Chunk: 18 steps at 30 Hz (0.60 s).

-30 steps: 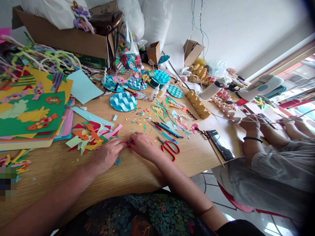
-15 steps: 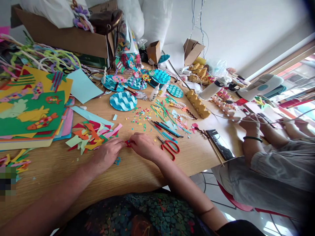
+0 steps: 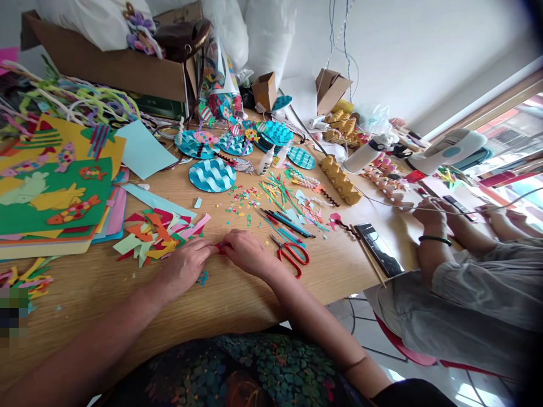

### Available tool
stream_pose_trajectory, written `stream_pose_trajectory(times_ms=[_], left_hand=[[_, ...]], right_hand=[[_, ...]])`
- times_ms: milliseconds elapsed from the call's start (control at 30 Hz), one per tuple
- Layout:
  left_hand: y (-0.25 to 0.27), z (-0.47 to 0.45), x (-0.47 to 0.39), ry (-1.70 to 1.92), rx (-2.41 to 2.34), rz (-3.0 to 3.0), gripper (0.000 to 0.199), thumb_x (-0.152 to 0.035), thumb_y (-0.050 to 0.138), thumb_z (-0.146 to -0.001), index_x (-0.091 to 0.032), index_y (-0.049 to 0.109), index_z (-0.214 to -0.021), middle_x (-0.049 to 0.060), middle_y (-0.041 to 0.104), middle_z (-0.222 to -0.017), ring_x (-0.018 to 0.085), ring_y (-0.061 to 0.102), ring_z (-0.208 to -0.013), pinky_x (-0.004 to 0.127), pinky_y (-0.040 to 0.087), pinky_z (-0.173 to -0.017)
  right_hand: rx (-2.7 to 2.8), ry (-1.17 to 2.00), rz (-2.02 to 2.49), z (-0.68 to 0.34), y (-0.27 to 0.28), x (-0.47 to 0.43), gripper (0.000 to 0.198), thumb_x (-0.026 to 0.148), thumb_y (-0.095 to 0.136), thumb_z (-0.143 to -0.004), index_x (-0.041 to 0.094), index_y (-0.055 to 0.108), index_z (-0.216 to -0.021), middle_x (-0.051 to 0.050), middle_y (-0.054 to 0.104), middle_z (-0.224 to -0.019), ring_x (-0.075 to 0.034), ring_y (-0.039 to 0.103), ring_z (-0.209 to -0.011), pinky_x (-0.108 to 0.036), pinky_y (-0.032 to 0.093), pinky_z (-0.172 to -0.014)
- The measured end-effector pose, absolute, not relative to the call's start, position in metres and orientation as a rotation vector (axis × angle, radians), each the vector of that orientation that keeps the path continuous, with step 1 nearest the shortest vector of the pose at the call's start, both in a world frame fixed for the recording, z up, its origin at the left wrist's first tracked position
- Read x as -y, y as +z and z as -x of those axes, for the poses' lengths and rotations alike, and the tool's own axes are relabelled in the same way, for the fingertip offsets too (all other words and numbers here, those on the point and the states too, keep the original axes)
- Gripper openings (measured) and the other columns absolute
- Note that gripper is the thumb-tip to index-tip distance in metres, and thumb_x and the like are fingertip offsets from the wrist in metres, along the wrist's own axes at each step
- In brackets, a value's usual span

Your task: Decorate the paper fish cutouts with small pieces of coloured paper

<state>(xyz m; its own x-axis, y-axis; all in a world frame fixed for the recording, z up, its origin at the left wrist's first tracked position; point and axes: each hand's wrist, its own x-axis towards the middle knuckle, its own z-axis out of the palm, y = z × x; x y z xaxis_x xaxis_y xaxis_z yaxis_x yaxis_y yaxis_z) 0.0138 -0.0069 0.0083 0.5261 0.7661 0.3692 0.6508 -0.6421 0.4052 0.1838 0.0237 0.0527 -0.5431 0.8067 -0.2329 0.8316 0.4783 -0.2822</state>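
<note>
Between my two hands, low over the table, is a small red paper piece [image 3: 219,247], mostly covered by fingers. My left hand [image 3: 186,264] pinches its left side, and my right hand [image 3: 245,251] has its fingers closed at its right side. Small blue paper bits [image 3: 203,277] lie just below my left hand. To the right of my right hand rest red-handled scissors [image 3: 292,254]. A heap of coloured paper scraps [image 3: 159,234] sits beyond my left hand. Several pencils [image 3: 288,221] and tiny paper dots [image 3: 244,200] lie past my right hand.
Coloured paper sheets with fish cut-outs [image 3: 55,198] fill the left. Behind stand blue wavy discs [image 3: 212,174], glue bottles [image 3: 266,161] and a cardboard box [image 3: 114,73]. A phone [image 3: 379,249] lies at right, near a co-worker's hands [image 3: 430,217] and a white bottle [image 3: 368,152].
Almost nothing differs. Both hands stay in the same place around the small red paper piece, with only slight finger movement.
</note>
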Motion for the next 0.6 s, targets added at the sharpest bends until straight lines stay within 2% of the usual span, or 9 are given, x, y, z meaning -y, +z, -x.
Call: stream_pose_trajectory(times_ms=[367,600], left_hand=[[0.0029,-0.0121,0.0066,0.763,-1.194,-2.549,0.035,-0.002,0.033,-0.078,-0.014,0.062,-0.094,0.008,0.063,-0.088,0.019,0.058,-0.088,0.036,0.051,-0.078],[0.0078,-0.013,0.0075,0.765,-1.204,-2.583,0.033,-0.004,0.032,-0.082,-0.011,0.062,-0.096,0.01,0.063,-0.091,0.019,0.058,-0.09,0.034,0.051,-0.079]], right_hand=[[-2.663,-0.597,-1.468,-0.1844,0.052,-0.0254,0.024,0.021,0.041,-0.082,0.015,0.064,-0.088,-0.006,0.063,-0.091,-0.012,0.056,-0.082,-0.021,0.037,-0.069],[-2.712,-0.572,-1.472,-0.1861,0.0528,-0.0254,0.024,0.019,0.04,-0.081,0.015,0.064,-0.083,-0.006,0.063,-0.086,-0.013,0.057,-0.079,-0.022,0.037,-0.065]])
